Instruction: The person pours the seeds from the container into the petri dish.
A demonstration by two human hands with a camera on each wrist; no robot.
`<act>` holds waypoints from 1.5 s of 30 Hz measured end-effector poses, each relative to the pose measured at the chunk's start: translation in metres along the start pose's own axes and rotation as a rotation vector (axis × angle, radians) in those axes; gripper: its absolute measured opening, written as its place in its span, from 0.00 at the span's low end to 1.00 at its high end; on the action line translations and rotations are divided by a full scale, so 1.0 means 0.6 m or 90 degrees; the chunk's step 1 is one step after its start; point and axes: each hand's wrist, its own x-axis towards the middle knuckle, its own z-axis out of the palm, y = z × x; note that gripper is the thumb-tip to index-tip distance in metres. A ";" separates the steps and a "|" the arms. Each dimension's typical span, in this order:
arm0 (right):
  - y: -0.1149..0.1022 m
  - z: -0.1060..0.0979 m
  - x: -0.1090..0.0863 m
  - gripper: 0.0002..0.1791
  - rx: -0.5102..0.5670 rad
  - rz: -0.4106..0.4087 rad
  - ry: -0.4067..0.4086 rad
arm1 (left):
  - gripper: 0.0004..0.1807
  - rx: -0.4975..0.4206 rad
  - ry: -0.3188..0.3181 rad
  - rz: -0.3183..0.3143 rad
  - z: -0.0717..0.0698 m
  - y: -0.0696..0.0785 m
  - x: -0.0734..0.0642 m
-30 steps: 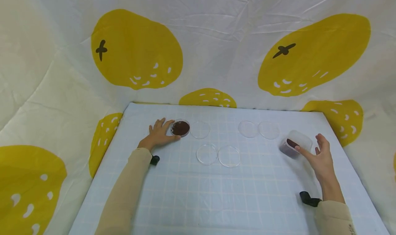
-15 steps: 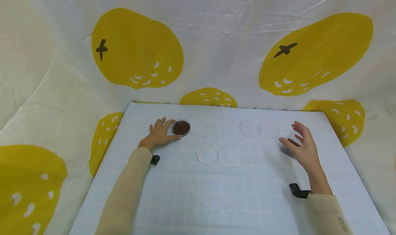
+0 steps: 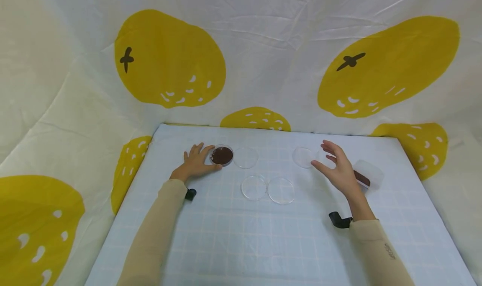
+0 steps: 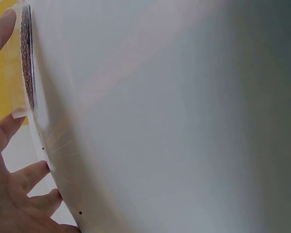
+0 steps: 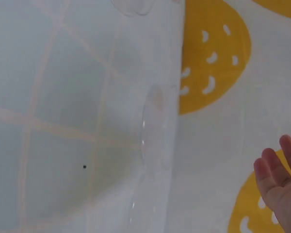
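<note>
In the head view my left hand (image 3: 193,164) holds a clear petri dish (image 3: 221,155) of dark brown granules at the table's far left, thumb and index finger at opposite sides of its rim. The left wrist view shows this dish (image 4: 26,63) edge-on, with the other fingers spread on the table. My right hand (image 3: 340,173) hovers with relaxed fingers over a clear dish (image 3: 321,154) at the back right, partly hiding it. Beside that lies another clear dish (image 3: 302,157). Nothing is visible in the right hand (image 5: 283,187) in its wrist view.
A clear dish piece (image 3: 246,158) lies just right of the filled dish. Two more, a left one (image 3: 254,188) and a right one (image 3: 280,190), touch mid-table. Behind the right wrist stands a translucent tilted tub (image 3: 370,173) with brown granules. Patterned cloth (image 3: 263,68) hangs behind.
My right hand has moved left, away from the tub of granules, to above the clear dishes at the back right. The left hand stays at the filled dish.
</note>
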 end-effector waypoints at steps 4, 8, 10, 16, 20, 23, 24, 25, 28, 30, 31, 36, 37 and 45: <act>-0.004 0.024 0.013 0.43 0.009 -0.033 -0.023 | 0.54 0.004 0.000 0.000 -0.001 0.000 -0.001; -0.010 0.050 0.029 0.40 0.020 -0.060 -0.051 | 0.55 0.003 -0.001 -0.001 -0.004 0.000 -0.003; -0.015 0.065 0.038 0.40 0.023 -0.072 -0.067 | 0.55 0.002 -0.003 -0.003 -0.004 0.000 -0.004; -0.035 0.109 0.064 0.39 0.034 -0.095 -0.119 | 0.55 0.003 -0.007 -0.005 -0.003 -0.003 -0.004; -0.047 0.136 0.083 0.38 0.016 -0.109 -0.157 | 0.56 0.005 -0.007 -0.005 -0.002 -0.005 -0.003; -0.054 0.154 0.099 0.38 -0.007 -0.112 -0.186 | 0.56 0.007 -0.005 -0.004 -0.002 -0.006 -0.001; -0.056 0.160 0.104 0.38 -0.010 -0.111 -0.196 | 0.56 0.008 -0.005 -0.003 -0.001 -0.007 0.000; -0.058 0.165 0.108 0.38 -0.011 -0.109 -0.206 | 0.56 0.007 -0.005 -0.002 0.000 -0.007 0.000; -0.061 0.180 0.122 0.39 -0.015 -0.106 -0.233 | 0.56 0.009 -0.004 -0.001 0.001 -0.008 0.002; -0.062 0.190 0.131 0.39 -0.021 -0.107 -0.249 | 0.56 0.008 -0.002 0.000 0.001 -0.008 0.002; -0.061 0.194 0.134 0.40 -0.025 -0.106 -0.258 | 0.56 0.008 -0.001 0.000 0.001 -0.007 0.002; -0.060 0.216 0.152 0.43 -0.099 -0.087 -0.324 | 0.55 0.001 -0.003 -0.001 -0.002 -0.002 -0.001; -0.061 0.219 0.155 0.43 -0.116 -0.085 -0.339 | 0.55 0.001 -0.004 -0.002 -0.002 -0.001 -0.002; -0.056 0.244 0.181 0.46 -0.215 -0.067 -0.413 | 0.54 0.004 -0.005 -0.003 -0.004 0.003 0.001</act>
